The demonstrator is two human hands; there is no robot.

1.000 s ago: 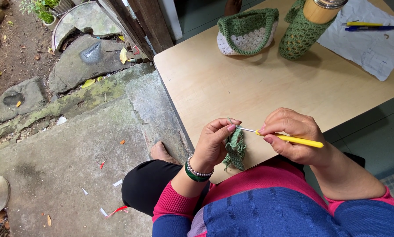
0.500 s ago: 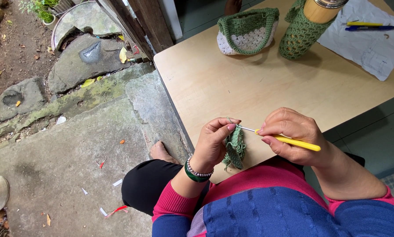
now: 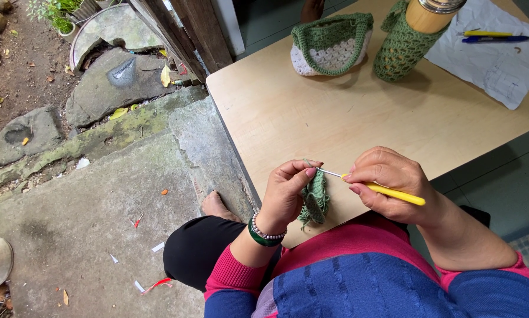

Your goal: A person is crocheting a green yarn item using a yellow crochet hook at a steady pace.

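My left hand [image 3: 287, 191] pinches the top edge of a small green crochet piece [image 3: 315, 200] that hangs down over the near edge of a light wooden table [image 3: 311, 112]. My right hand [image 3: 391, 182] grips a crochet hook with a yellow handle [image 3: 394, 193]; its thin metal tip reaches left into the top of the green piece. Both hands sit close together just above my lap, where a pink and blue top shows.
At the table's far side stand a green and white crochet bag [image 3: 331, 44] and a bottle in a green crochet sleeve [image 3: 410, 35]. A white paper sheet [image 3: 494, 56] with a yellow pen and a blue pen lies far right. Stone slabs and concrete ground lie to the left.
The right hand has shifted the hook slightly and the left fingers have adjusted their pinch on the green piece. Nothing else has moved.
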